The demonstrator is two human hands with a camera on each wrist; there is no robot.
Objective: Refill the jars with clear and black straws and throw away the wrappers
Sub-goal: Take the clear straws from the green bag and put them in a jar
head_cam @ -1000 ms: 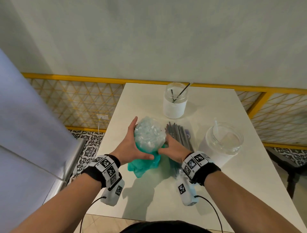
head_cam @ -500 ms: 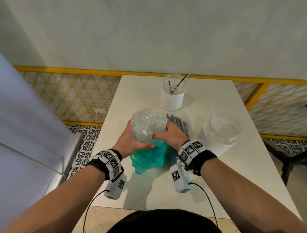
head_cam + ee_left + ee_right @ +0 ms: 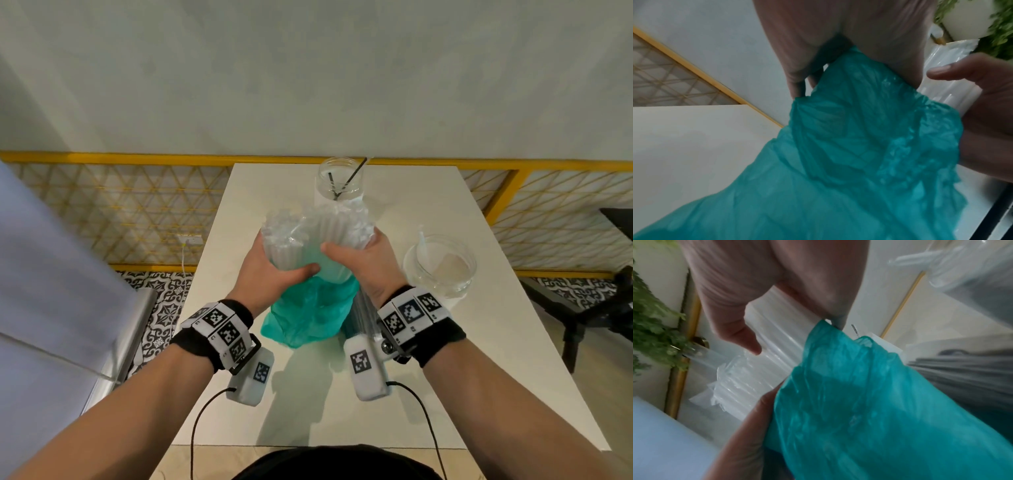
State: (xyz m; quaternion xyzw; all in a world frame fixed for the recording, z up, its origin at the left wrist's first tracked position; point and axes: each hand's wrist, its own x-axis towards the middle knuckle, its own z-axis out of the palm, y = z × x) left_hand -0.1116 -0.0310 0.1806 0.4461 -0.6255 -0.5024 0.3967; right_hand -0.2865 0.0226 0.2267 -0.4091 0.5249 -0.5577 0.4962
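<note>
On the white table (image 3: 404, 394) set against the grey wall and yellow lattice railing (image 3: 113, 212), your left hand (image 3: 270, 274) and right hand (image 3: 366, 260) both have their fingers wrapped round the bundle of clear straws (image 3: 308, 236), held upright above the tabletop with the teal wrapper (image 3: 308, 315) bunched down below your grip. The jar with two black straws (image 3: 339, 181) stands beyond the bundle at the table's far edge, and the wide glass jar (image 3: 440, 265) sits just right of your right wrist
</note>
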